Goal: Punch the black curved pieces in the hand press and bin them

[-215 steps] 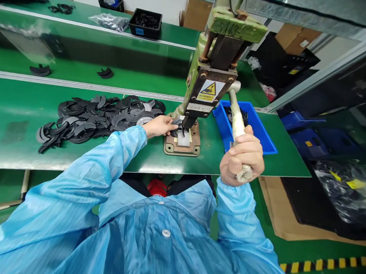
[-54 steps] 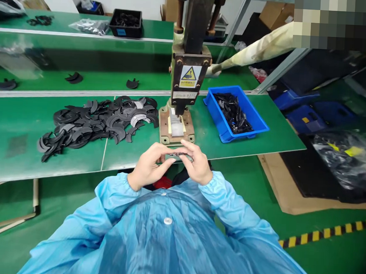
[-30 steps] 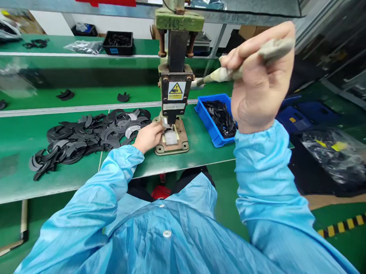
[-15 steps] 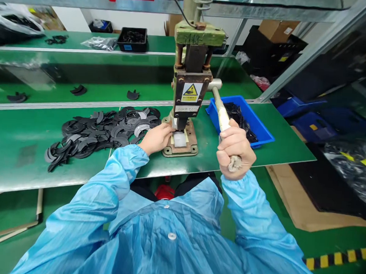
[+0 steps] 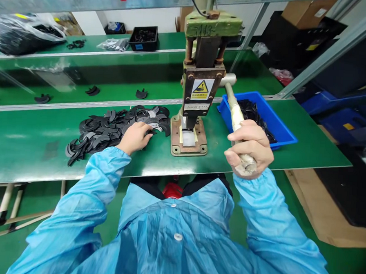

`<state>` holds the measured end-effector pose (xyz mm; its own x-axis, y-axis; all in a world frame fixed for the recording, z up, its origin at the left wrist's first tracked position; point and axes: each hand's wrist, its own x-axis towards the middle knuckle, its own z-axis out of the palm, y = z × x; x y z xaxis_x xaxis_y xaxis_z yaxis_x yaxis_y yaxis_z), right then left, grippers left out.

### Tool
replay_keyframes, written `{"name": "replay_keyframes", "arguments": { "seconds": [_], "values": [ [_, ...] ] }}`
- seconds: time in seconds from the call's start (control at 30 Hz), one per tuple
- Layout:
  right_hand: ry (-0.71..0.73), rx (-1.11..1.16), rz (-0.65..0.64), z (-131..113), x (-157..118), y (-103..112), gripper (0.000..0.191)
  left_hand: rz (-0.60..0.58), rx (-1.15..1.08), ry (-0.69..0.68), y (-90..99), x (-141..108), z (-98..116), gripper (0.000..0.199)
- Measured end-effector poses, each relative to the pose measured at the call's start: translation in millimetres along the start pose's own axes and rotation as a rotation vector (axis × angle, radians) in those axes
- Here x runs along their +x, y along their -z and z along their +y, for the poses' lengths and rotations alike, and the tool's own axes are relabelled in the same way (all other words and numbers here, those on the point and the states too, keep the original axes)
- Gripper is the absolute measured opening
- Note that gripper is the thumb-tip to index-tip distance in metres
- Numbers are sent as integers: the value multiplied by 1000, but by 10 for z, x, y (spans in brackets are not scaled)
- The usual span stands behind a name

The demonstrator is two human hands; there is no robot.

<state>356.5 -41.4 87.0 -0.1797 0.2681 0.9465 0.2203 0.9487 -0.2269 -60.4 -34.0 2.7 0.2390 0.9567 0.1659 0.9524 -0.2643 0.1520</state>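
My left hand [image 5: 136,137] is at the right part of a pile of black curved pieces [image 5: 102,130], its fingertips bent down over a dark piece; what they hold is hard to make out. My right hand [image 5: 252,151] is wrapped round the taped lever [image 5: 235,109] of a green hand press [image 5: 213,26]. The press stands on a brown base plate [image 5: 203,134], with a pale block [image 5: 188,138] under its ram. A warning label is on the front of the press.
A blue bin [image 5: 278,125] with black pieces sits right of the press, behind my right hand. Loose curved pieces [image 5: 141,93] lie on the green surface behind. A black box [image 5: 143,39] and a plastic bag [image 5: 25,34] stand further back.
My left hand has moved left, away from the press base to the pile. My right hand still grips the lever. The whole view has shifted a little.
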Motion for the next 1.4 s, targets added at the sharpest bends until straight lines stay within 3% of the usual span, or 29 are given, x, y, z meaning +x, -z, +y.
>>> {"name": "replay_keyframes", "arguments": {
  "seconds": [0.13,0.3,0.47,0.67,0.77,0.87,0.93,1.07,1.2,1.4],
  "values": [
    [-61,28,91,-20,-38,-77,27,-53,18,-135,-80,443,175,47],
    [-88,6,95,-46,-44,-87,27,-233,71,-247,-112,866,304,58],
    [-85,8,137,-34,-47,-120,28,-276,111,-287,-68,934,309,50],
    [-78,30,172,-23,-61,-155,27,-336,-6,-329,55,757,223,27],
    [-83,28,166,-29,-64,-160,25,-290,-198,-236,122,603,218,23],
    [-95,26,169,-41,-62,-169,25,-243,-482,-11,123,489,329,33],
    [-98,25,176,-48,-62,-177,26,-225,-761,191,69,462,490,39],
    [-95,25,182,-54,-67,-179,28,-196,-1283,521,-73,515,905,30],
    [-97,22,157,-55,-76,-164,26,-225,-1407,603,-93,647,1166,31],
    [-91,35,177,-55,-74,-185,27,-360,-1329,598,-49,841,1215,31]
  ]
}}
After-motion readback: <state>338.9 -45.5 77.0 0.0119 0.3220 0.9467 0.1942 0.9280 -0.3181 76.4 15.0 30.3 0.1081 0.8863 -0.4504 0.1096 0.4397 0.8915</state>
